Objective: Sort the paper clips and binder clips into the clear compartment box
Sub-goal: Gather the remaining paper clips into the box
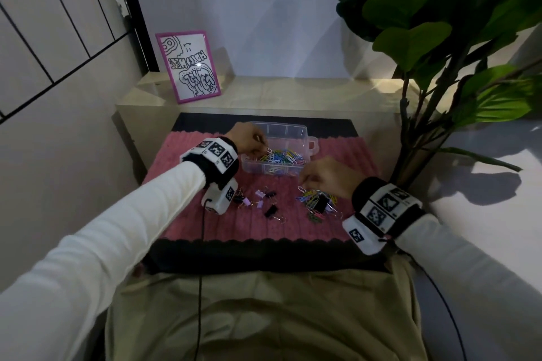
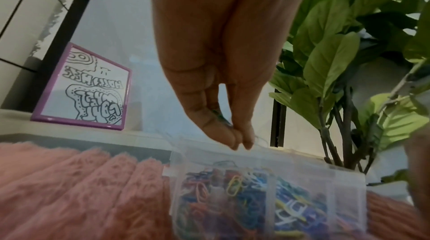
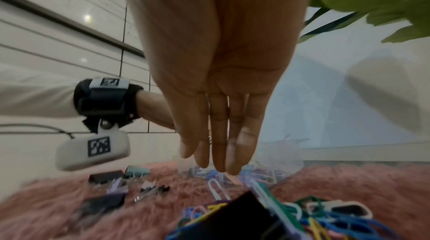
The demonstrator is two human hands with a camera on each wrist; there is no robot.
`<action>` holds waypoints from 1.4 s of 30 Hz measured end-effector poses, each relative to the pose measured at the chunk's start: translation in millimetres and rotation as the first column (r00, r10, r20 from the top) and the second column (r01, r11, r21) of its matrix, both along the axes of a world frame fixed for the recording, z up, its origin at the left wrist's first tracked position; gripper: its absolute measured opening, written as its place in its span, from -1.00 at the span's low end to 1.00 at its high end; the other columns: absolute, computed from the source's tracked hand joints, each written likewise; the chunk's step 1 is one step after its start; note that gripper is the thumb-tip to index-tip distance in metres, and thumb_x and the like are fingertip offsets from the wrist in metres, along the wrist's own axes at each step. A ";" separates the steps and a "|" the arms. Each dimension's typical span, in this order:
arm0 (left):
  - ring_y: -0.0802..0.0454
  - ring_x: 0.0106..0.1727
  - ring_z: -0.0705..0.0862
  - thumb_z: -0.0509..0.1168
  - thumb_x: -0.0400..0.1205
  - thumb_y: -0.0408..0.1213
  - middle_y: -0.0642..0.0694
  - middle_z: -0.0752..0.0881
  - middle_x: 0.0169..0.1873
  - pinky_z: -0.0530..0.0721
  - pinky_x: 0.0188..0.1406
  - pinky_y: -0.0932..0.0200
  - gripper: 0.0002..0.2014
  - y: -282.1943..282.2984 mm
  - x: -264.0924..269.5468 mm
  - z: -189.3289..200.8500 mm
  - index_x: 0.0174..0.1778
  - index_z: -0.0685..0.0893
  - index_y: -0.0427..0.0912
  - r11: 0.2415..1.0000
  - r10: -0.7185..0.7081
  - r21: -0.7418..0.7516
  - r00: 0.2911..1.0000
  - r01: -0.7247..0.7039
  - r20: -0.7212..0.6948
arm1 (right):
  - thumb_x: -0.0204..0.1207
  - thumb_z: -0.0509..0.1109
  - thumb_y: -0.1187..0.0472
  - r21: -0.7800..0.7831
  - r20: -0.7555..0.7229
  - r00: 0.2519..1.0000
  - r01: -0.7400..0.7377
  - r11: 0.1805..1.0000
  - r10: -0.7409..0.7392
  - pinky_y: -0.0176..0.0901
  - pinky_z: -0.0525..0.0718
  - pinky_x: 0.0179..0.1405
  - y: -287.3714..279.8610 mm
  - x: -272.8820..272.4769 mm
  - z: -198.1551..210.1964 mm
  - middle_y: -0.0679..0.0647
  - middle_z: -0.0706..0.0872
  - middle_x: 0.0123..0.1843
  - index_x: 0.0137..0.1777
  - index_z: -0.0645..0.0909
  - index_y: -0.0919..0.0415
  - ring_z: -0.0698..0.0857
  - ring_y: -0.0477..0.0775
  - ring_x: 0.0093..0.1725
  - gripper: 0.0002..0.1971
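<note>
The clear compartment box (image 1: 311,146) sits at the back of the pink mat, its front compartments (image 2: 270,198) full of coloured paper clips (image 1: 282,155). My left hand (image 1: 249,140) hovers over the box's left end, fingertips (image 2: 232,140) pinching a greenish paper clip (image 2: 221,118). My right hand (image 1: 322,174) hangs over the loose paper clip pile (image 1: 315,203), its fingers (image 3: 217,159) straight, together and holding nothing. A black binder clip (image 1: 321,204) lies in that pile. Black and lilac binder clips (image 1: 265,199) are scattered left of it.
A fluffy pink mat (image 1: 234,223) covers the low table. A framed drawing (image 1: 190,66) leans on the ledge behind. A large leafy plant (image 1: 440,23) stands close on the right, and a wall runs along the left.
</note>
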State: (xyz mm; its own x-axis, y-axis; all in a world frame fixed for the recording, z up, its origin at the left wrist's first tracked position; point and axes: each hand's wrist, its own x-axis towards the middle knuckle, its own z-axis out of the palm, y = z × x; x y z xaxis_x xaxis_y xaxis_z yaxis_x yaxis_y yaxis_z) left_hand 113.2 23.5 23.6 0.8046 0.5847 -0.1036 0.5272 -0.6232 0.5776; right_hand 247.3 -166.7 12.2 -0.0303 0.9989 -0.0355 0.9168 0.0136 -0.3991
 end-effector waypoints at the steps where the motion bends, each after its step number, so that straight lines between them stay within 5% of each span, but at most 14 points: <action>1: 0.38 -0.44 0.69 0.35 0.54 -0.40 -0.26 0.79 -0.07 0.64 -0.34 0.49 -0.83 -1.0 1.0 1.6 0.03 0.72 -0.33 0.999 -0.009 0.047 1.000 0.011 -0.029 | 0.52 0.37 0.27 -0.025 0.046 0.999 0.004 1.000 -0.002 -0.19 0.66 0.02 2.9 -3.2 -1.5 0.20 0.77 0.00 0.02 0.68 0.33 0.72 0.07 -0.04 -0.84; 4: -0.01 0.06 0.74 0.29 0.56 -0.46 -0.19 0.77 0.07 0.59 -0.01 0.26 -0.78 -6.0 -1.5 6.5 0.06 0.74 -0.21 0.988 -0.034 0.147 0.994 0.049 -0.104 | 0.46 0.43 0.12 -0.218 0.223 0.974 0.020 0.976 0.030 -0.03 0.60 0.08 13.0 -10.7 -5.0 0.14 0.66 0.14 0.18 0.58 0.24 0.63 0.12 0.12 -0.67; 8: -0.09 0.09 0.73 0.21 0.55 -0.51 -0.19 0.71 0.18 0.65 0.17 0.05 -0.68 -12.5 -9.8 4.8 0.12 0.70 -0.12 0.973 -0.021 0.228 0.995 0.042 -0.093 | 0.40 0.48 0.24 -0.258 0.252 0.966 0.015 0.966 0.053 -0.15 0.50 -0.11 20.9 -11.6 -14.3 0.09 0.63 0.09 0.10 0.59 0.23 0.60 0.08 0.07 -0.72; 12: -0.04 0.05 0.74 0.26 0.57 -0.45 -0.15 0.75 0.12 0.61 0.08 0.15 -0.72 -27.3 -20.1 5.9 0.14 0.69 -0.13 0.977 -0.062 0.206 0.998 0.063 -0.010 | 0.45 0.41 0.36 -0.164 0.052 0.996 0.082 0.983 -0.074 -0.13 0.64 -0.04 22.3 -2.5 -12.4 0.17 0.76 -0.04 -0.05 0.68 0.31 0.67 -0.01 -0.17 -0.89; 16: -0.03 0.10 0.71 0.31 0.54 -0.45 -0.14 0.77 0.07 0.52 0.22 0.23 -0.78 -45.7 -22.1 3.5 0.07 0.73 -0.22 0.979 -0.132 0.165 0.990 0.122 0.050 | 0.36 0.49 0.41 -0.037 -0.188 0.972 0.139 0.990 -0.143 -0.61 0.47 -0.34 18.0 11.5 -6.5 -0.03 0.70 -0.32 -0.14 0.70 0.39 0.60 -0.39 -0.42 -0.91; 20: 0.08 -0.10 0.67 0.34 0.53 -0.39 -0.23 0.79 -0.03 0.49 -0.24 0.57 -0.84 -73.3 -13.7 -6.5 -0.01 0.73 -0.30 0.978 -0.207 -0.005 0.978 0.207 0.013 | 0.29 0.53 0.43 0.052 -0.397 0.894 0.247 0.968 -0.207 -0.57 0.56 -0.30 13.2 26.3 -4.1 0.07 0.73 -0.33 -0.19 0.71 0.38 0.63 -0.37 -0.45 -0.90; 24: -0.08 0.10 0.64 0.44 0.46 -0.18 -0.23 0.71 0.09 0.47 -0.03 0.23 -0.62 -103.9 5.2 -17.3 0.13 0.64 -0.29 0.948 -0.318 -0.079 0.931 0.309 -0.177 | 0.28 0.52 0.48 0.097 -0.566 0.786 0.364 0.926 -0.250 -0.40 0.68 -0.32 6.8 33.6 -3.6 -0.16 0.75 -0.49 -0.18 0.70 0.40 0.67 -0.30 -0.46 -0.88; 29: -0.27 0.26 0.48 0.55 0.29 -0.01 -0.34 0.44 0.26 0.51 0.22 -0.05 -0.17 -136.8 12.9 -36.3 0.29 0.31 -0.40 0.957 -0.236 0.105 0.935 0.271 -0.265 | 0.32 0.49 0.49 0.087 -0.614 0.741 0.405 0.910 -0.271 -0.26 0.71 -0.34 3.3 33.6 -7.1 0.18 0.72 -0.28 -0.15 0.66 0.44 0.67 -0.28 -0.46 -0.88; 33: -0.32 0.17 0.57 0.52 0.36 -0.11 -0.34 0.47 0.24 0.60 0.11 -0.15 -0.28 -155.5 10.2 -51.8 0.30 0.33 -0.33 0.958 -0.238 0.125 0.957 0.260 -0.166 | 0.39 0.43 0.50 -0.015 -0.698 0.649 0.409 0.912 -0.303 -0.25 0.76 -0.40 3.5 28.3 -10.4 0.20 0.66 -0.30 -0.12 0.61 0.39 0.70 -0.24 -0.47 -0.90; 37: -0.29 0.04 0.67 0.22 0.61 -0.30 -0.28 0.49 0.22 0.67 0.01 -0.09 -0.70 -158.4 8.6 -51.0 0.27 0.47 -0.20 0.911 -0.314 0.238 0.940 0.337 -0.131 | 0.41 0.39 0.52 -0.081 -0.770 0.557 0.400 0.913 -0.312 -0.25 0.77 -0.42 6.4 23.8 -10.3 0.14 0.72 -0.39 -0.23 0.59 0.34 0.74 -0.15 -0.47 -0.89; 39: -0.27 -0.02 0.69 0.13 0.64 -0.33 -0.25 0.53 0.20 0.69 -0.01 -0.09 -0.74 -158.0 7.4 -51.7 0.25 0.52 -0.16 0.901 -0.335 0.253 0.936 0.353 -0.113 | 0.41 0.38 0.54 -0.095 -0.795 0.524 0.387 0.917 -0.304 -0.26 0.76 -0.43 6.5 23.1 -10.3 0.04 0.77 -0.49 -0.26 0.59 0.30 0.76 -0.08 -0.47 -0.85; 42: -0.21 -0.02 0.71 0.21 0.59 -0.46 -0.28 0.68 0.07 0.66 -0.05 0.06 -0.80 -150.6 6.5 -49.3 0.11 0.62 -0.30 0.912 -0.378 0.157 0.925 0.380 -0.042 | 0.42 0.37 0.54 -0.129 -0.840 0.446 0.390 0.912 -0.310 -0.23 0.78 -0.39 6.1 22.1 -10.5 0.04 0.78 -0.49 -0.25 0.60 0.30 0.77 -0.03 -0.46 -0.84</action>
State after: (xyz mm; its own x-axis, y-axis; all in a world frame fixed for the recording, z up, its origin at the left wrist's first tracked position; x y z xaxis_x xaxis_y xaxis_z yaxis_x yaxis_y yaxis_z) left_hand 119.8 -127.1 -25.6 0.9683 0.2457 -0.0443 0.2389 -0.8605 0.4499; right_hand 269.3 -160.6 1.7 0.3470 0.9298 -0.1225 0.0927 -0.1640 -0.9821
